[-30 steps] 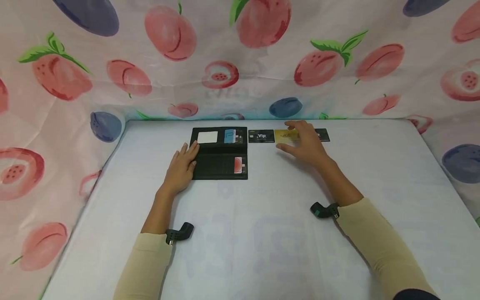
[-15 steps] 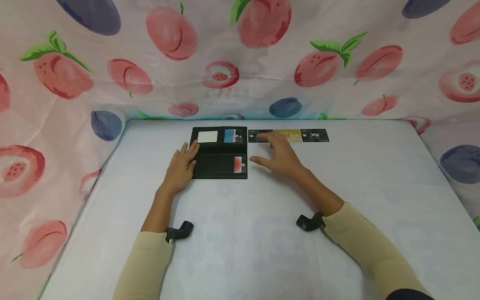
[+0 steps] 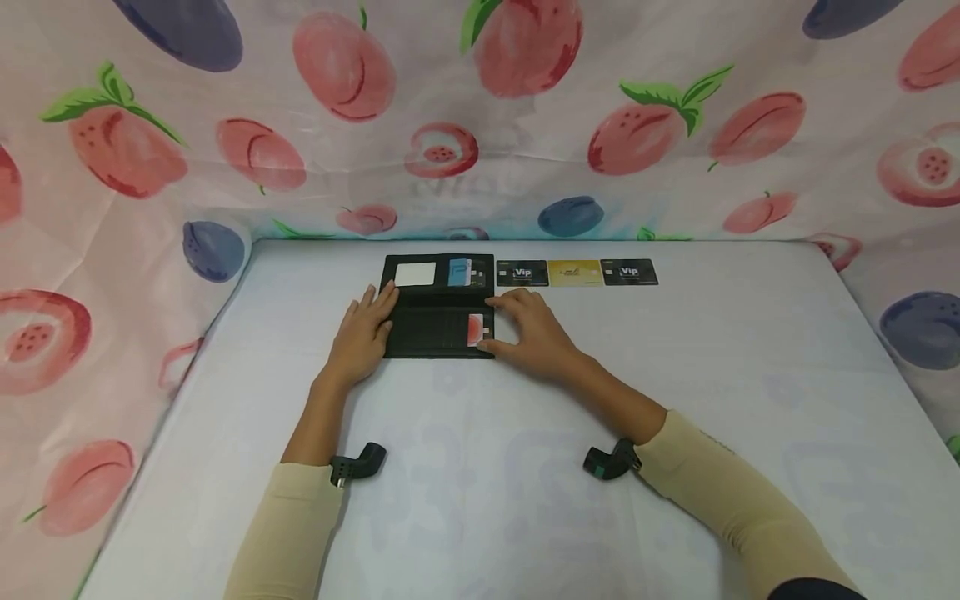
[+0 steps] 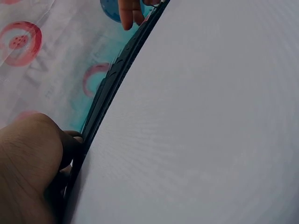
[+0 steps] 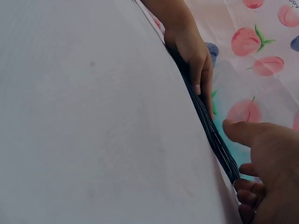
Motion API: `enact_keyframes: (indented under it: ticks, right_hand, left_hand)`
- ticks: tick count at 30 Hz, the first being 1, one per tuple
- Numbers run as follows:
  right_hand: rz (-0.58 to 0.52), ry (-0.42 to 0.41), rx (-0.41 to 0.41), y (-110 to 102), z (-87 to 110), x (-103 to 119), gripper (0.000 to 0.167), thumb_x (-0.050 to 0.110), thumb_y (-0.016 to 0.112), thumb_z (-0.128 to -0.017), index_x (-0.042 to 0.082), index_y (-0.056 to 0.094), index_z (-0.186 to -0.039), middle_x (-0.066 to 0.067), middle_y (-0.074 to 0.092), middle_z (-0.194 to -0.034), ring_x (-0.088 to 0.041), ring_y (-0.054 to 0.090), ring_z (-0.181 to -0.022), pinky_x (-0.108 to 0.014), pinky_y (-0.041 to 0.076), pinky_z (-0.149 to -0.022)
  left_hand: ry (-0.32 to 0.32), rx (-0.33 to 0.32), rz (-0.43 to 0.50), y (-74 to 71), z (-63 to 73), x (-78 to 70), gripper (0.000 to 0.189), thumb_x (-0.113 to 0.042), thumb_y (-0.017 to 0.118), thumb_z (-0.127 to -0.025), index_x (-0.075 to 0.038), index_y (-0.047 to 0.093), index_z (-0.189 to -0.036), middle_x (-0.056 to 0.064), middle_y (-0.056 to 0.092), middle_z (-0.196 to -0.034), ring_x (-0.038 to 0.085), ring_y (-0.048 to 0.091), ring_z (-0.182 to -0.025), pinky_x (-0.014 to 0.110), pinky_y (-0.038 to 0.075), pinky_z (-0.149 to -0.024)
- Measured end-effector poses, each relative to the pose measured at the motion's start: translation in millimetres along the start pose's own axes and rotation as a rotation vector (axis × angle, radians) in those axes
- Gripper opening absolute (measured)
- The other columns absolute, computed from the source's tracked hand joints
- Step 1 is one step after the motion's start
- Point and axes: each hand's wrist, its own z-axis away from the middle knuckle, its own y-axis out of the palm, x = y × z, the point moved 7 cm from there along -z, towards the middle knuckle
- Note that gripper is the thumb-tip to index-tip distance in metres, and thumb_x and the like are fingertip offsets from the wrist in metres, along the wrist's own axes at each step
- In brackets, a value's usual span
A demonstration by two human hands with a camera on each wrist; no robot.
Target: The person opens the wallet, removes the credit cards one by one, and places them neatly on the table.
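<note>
A black wallet (image 3: 427, 332) lies spread flat at the table's far side in the head view. Its upper half bears a white panel (image 3: 416, 274) and a blue card (image 3: 460, 272); a red-and-white card (image 3: 476, 330) sits in the lower half. Along the wallet's left edge rests my left hand (image 3: 363, 337), fingers extended onto the leather. My right hand (image 3: 536, 337) is at the right edge, thumb and forefinger apart, fingertips over the wallet's border by the red-and-white card. The right wrist view shows that thumb (image 5: 240, 132) raised beside the wallet's edge (image 5: 212, 135).
Right of the wallet lie a black Vip card (image 3: 522, 272), a gold card (image 3: 575, 272) and another black Vip card (image 3: 629, 272) in a row. A fruit-patterned curtain (image 3: 525, 167) hangs behind the white table (image 3: 480, 500).
My right hand has moved left and nearer, from over the gold card, past the first Vip card, to the wallet's right edge. The row of cards is now uncovered. My left hand stays put.
</note>
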Motion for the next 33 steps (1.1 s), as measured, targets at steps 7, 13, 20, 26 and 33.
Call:
enact_keyframes:
  ticks: [7, 13, 20, 26, 33]
  right_hand:
    - [0.067, -0.043, -0.052, 8.6, 0.4, -3.2, 0.06, 0.043, 0.081, -0.092, 0.013, 0.066, -0.142, -0.012, 0.054, -0.14, -0.031, 0.048, -0.128, -0.053, 0.043, -0.108]
    - [0.087, -0.078, -0.08, 14.5, 0.3, -2.1, 0.054, 0.043, 0.081, -0.093, 0.019, 0.069, -0.14, -0.012, 0.054, -0.134, -0.03, 0.05, -0.12, -0.053, 0.044, -0.102]
    - [0.128, -0.116, -0.127, 12.8, -0.3, 2.3, 0.053, 0.046, 0.083, -0.09, 0.019, 0.073, -0.135, -0.011, 0.057, -0.128, -0.029, 0.053, -0.112, -0.049, 0.047, -0.093]
    - [0.147, -0.136, -0.148, 9.1, -2.7, 2.9, 0.049, 0.043, 0.083, -0.09, 0.017, 0.076, -0.131, -0.011, 0.059, -0.125, -0.028, 0.055, -0.108, -0.047, 0.049, -0.089]
    - [0.134, -0.156, -0.147, 6.4, -2.5, 1.5, 0.048, 0.04, 0.084, -0.09, 0.013, 0.077, -0.129, -0.011, 0.06, -0.123, -0.027, 0.056, -0.105, -0.045, 0.05, -0.087]
  left_hand:
    - [0.001, 0.004, -0.003, 1.5, 1.1, -0.3, 0.055, -0.007, 0.043, -0.111, -0.001, 0.029, -0.164, 0.01, 0.021, -0.173, 0.035, 0.006, -0.161, 0.048, -0.001, -0.13]
    - [-0.001, 0.007, -0.002, 0.7, 3.5, 1.6, 0.055, -0.006, 0.043, -0.111, 0.0, 0.029, -0.164, 0.011, 0.021, -0.173, 0.036, 0.006, -0.16, 0.049, 0.0, -0.129]
    - [0.003, 0.001, 0.001, 1.8, 2.2, 2.6, 0.055, -0.006, 0.043, -0.111, -0.001, 0.029, -0.164, 0.01, 0.021, -0.173, 0.036, 0.006, -0.16, 0.049, -0.001, -0.129]
    - [0.002, -0.002, -0.001, 0.2, -0.6, 0.7, 0.056, -0.006, 0.044, -0.111, -0.002, 0.029, -0.164, 0.01, 0.021, -0.173, 0.035, 0.006, -0.161, 0.048, -0.001, -0.129]
    - [0.0, 0.014, -0.001, 0.1, -1.2, -1.6, 0.056, -0.005, 0.044, -0.11, -0.001, 0.028, -0.164, 0.01, 0.02, -0.173, 0.036, 0.006, -0.16, 0.049, -0.001, -0.129]
